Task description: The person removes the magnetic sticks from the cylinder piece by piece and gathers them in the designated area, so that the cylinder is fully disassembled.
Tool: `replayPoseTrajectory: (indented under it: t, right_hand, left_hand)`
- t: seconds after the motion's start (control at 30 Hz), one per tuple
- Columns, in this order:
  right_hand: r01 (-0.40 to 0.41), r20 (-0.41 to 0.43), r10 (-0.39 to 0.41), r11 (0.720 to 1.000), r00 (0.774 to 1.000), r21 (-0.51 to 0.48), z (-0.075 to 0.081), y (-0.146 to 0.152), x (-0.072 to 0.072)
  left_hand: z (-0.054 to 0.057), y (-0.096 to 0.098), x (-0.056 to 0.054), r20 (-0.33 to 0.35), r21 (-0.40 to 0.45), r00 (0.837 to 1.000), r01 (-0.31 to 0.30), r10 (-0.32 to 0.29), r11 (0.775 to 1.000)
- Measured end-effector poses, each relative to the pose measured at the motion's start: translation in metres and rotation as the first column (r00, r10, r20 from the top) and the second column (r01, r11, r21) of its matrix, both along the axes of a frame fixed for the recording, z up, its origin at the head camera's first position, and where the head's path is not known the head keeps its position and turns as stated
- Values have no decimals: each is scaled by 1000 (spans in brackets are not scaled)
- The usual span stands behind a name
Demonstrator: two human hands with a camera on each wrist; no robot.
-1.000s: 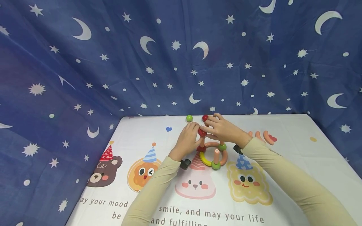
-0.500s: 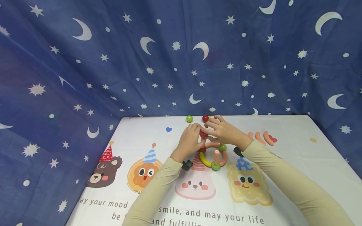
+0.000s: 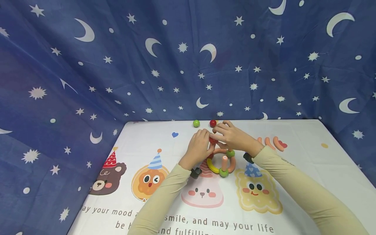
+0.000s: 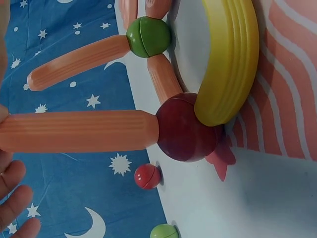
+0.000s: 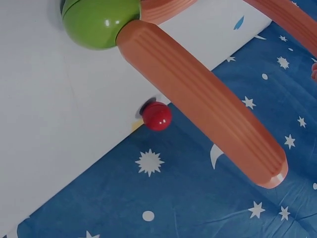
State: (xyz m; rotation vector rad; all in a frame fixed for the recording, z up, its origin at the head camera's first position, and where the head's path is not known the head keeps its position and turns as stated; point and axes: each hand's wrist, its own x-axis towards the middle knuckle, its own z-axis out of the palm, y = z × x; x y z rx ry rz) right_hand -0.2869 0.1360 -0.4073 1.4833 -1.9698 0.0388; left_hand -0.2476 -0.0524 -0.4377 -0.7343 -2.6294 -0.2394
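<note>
In the head view, a red ball [image 3: 213,140] tops an upright orange stick, held between both hands. My left hand [image 3: 199,147] grips it from the left, my right hand [image 3: 235,134] from the right; fingers partly cover it. Below is a toy ring of a yellow curved piece [image 3: 212,166] and orange curved pieces, joined by green and red balls. The left wrist view shows the orange stick [image 4: 84,131] rising from a dark red ball [image 4: 185,128]. Another stick [image 5: 203,101] stands in a green ball [image 5: 101,22], its upper end bare, in the right wrist view.
A loose green ball [image 3: 196,123] and a loose red ball [image 3: 212,123] lie at the table's back edge. Several curved orange pieces [image 3: 278,143] lie right of the right hand. A third upright stick [image 3: 224,162] stands at the ring's front. Behind hangs a blue curtain [image 3: 164,65].
Both hands and the red ball between them have shifted slightly right and lower in the head view. The ring and the loose pieces stay in place.
</note>
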Motion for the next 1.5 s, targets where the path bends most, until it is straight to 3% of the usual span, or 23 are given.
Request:
replayPoseTrajectory:
  t: [0.47,0.77,1.0,1.13,1.27,1.5]
  right_hand:
    - [-1,33,1,1000,999,-17,2,9,-2]
    - [103,90,-92,987,992,-126,5,31,1]
    - [218,166,-180,943,970,-252,2,61,-5]
    - [300,223,-248,922,943,-246,-9,75,-9]
    - [359,276,-304,916,912,-177,-30,83,-15]
    - [385,352,-355,923,866,-15,-63,86,-17]
  left_hand:
    - [-4,-2,-1,-23,8,1000,13,-13,1000]
    - [-6,-6,-1,2,66,1000,31,-31,997]
    - [-8,-12,0,2,104,999,35,-36,994]
    - [-9,-12,0,-1,113,999,38,-38,993]
    - [-9,-13,0,-8,115,999,39,-39,993]
    - [-9,-13,1,-20,121,999,44,-42,992]
